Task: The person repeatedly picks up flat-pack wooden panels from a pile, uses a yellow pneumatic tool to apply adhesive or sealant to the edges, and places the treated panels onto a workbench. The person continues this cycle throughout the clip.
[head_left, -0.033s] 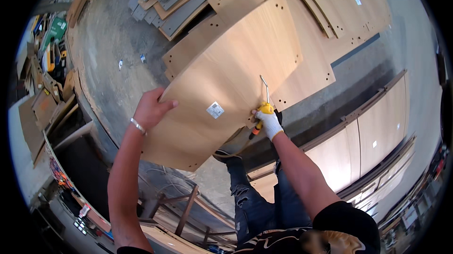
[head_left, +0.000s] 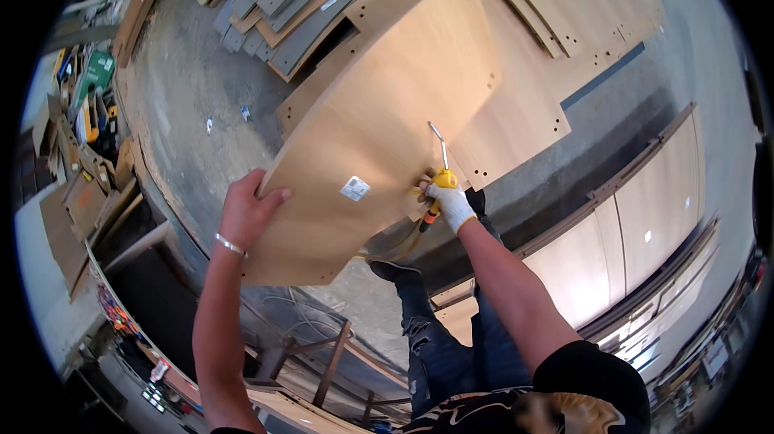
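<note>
A large light-wood panel [head_left: 379, 119] with drilled corner holes is held tilted over other boards. Bare, with a bracelet at the wrist, my left hand [head_left: 248, 212] grips its left edge, thumb on the face. My right hand [head_left: 448, 202], in a white glove, is closed around a yellow air blow gun [head_left: 445, 179] with a bent metal nozzle and an orange-and-black hose fitting. The nozzle lies over the panel's face. Some right-hand fingers are at the panel's near right edge; their exact grip is unclear. A white label [head_left: 355, 188] sits on the panel.
Beneath and beyond lie more drilled wooden boards [head_left: 516, 123]. Grey and wood pieces [head_left: 298, 10] are piled at the far left. Long panels [head_left: 597, 240] stand at the right. A brown frame [head_left: 332, 365] is near my legs, and scrap and boxes [head_left: 93, 135] fill the left side.
The panel has shifted slightly left and tilted more. My right hand and the blow gun have moved a little left with it, and my left hand still grips the edge.
</note>
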`<action>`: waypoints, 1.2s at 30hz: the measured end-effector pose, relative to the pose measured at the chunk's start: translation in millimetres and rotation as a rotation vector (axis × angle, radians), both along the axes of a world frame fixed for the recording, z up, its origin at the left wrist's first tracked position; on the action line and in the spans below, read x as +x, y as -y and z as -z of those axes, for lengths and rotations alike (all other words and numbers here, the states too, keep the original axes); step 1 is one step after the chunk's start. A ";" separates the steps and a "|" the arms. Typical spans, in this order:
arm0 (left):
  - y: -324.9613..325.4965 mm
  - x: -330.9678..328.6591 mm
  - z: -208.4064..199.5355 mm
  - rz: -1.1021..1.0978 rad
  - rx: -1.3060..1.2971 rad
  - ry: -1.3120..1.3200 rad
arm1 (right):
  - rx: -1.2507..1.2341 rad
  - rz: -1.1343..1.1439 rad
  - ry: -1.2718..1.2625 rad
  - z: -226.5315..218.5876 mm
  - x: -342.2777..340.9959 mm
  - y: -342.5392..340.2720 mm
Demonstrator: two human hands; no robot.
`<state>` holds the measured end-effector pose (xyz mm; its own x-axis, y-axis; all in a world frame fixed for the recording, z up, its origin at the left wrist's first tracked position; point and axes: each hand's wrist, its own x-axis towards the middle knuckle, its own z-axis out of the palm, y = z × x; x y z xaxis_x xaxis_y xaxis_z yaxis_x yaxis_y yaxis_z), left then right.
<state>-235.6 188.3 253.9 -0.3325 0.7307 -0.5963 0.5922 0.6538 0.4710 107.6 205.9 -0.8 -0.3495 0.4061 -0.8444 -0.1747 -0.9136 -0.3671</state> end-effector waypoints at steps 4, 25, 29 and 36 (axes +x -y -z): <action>20.5 29.9 -28.6 0.005 0.185 -0.323 | 0.026 -0.027 -0.083 -11.0 -2.5 1.2; -5.8 80.9 92.9 -0.076 0.251 -0.480 | -0.283 0.489 0.466 -33.1 134.9 3.2; -39.4 84.7 95.5 0.059 0.114 -0.610 | -0.275 -0.005 0.347 -41.8 95.1 22.8; -26.8 83.6 36.8 -0.081 0.309 -0.555 | -0.340 -0.481 0.336 -69.6 17.7 91.9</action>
